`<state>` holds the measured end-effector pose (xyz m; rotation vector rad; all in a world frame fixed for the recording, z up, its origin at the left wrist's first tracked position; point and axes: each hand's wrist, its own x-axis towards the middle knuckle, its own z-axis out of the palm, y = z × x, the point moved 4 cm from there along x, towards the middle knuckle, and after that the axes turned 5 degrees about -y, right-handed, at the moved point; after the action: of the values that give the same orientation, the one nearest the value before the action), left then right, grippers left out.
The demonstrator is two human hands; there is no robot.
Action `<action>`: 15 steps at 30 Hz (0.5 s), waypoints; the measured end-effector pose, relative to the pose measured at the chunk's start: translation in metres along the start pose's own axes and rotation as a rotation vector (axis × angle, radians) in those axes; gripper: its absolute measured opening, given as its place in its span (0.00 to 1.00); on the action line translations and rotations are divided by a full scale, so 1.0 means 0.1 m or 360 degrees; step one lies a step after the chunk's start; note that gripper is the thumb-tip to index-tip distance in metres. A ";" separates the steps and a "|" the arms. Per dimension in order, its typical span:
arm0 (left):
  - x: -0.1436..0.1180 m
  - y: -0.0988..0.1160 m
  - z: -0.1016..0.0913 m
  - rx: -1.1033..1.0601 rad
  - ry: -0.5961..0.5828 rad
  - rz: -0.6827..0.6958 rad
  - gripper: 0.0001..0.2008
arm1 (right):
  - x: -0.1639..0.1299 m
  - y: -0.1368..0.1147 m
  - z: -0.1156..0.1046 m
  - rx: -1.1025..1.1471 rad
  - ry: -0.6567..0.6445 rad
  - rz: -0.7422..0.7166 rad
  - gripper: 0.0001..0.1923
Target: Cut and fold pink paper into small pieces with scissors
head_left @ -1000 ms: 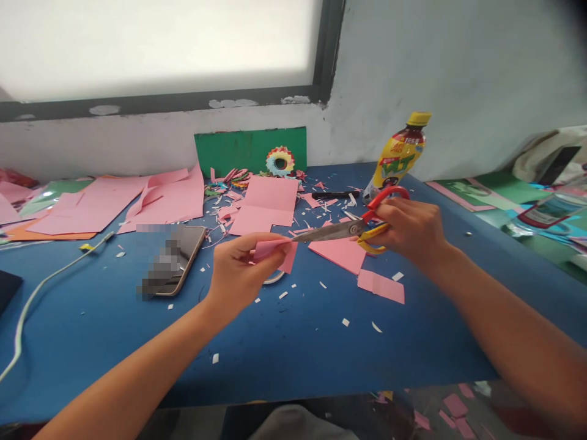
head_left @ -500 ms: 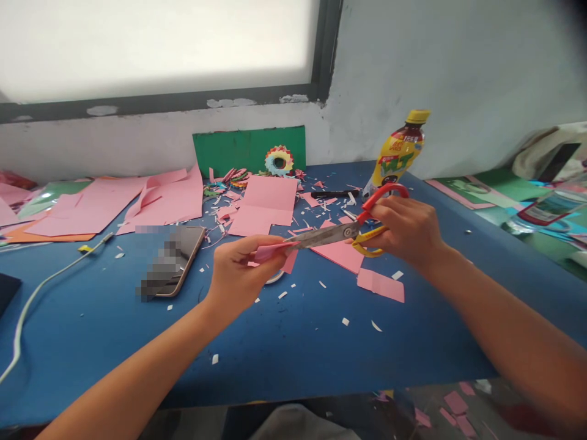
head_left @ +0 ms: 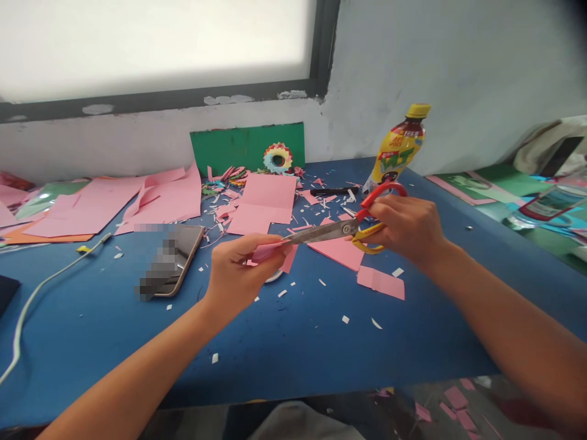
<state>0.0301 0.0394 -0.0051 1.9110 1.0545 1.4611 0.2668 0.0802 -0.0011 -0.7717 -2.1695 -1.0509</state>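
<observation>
My left hand (head_left: 243,272) pinches a small folded piece of pink paper (head_left: 266,250) between thumb and fingers, above the blue table (head_left: 293,360). My right hand (head_left: 406,229) grips scissors (head_left: 321,233) by their red and yellow handles. The blades point left and their tips touch the edge of the pink paper at my left fingertips. Below the scissors lie a pink sheet (head_left: 337,252) and a smaller pink rectangle (head_left: 381,282). Part of a white round thing (head_left: 275,277) shows under my left hand, mostly hidden.
A phone (head_left: 181,260) lies left of my left hand, near a white cable (head_left: 43,287). Farther back are pink sheets (head_left: 273,194), paper scraps, a black pen (head_left: 333,191), a paper ring (head_left: 277,158) and a green board (head_left: 229,146). A yellow-capped bottle (head_left: 398,150) stands behind my right hand.
The scissors and my right hand have shifted slightly left, with the blade tips closer to my left fingers. My left hand keeps its hold on the pink paper.
</observation>
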 end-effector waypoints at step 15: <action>-0.01 -0.02 -0.01 -0.0013 -0.0016 -0.0023 0.06 | 0.04 -0.01 -0.03 0.0101 -0.0001 0.0035 0.15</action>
<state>0.0287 0.0399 -0.0067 1.8996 1.0540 1.4443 0.2643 0.0786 0.0026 -0.7652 -2.1790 -0.9664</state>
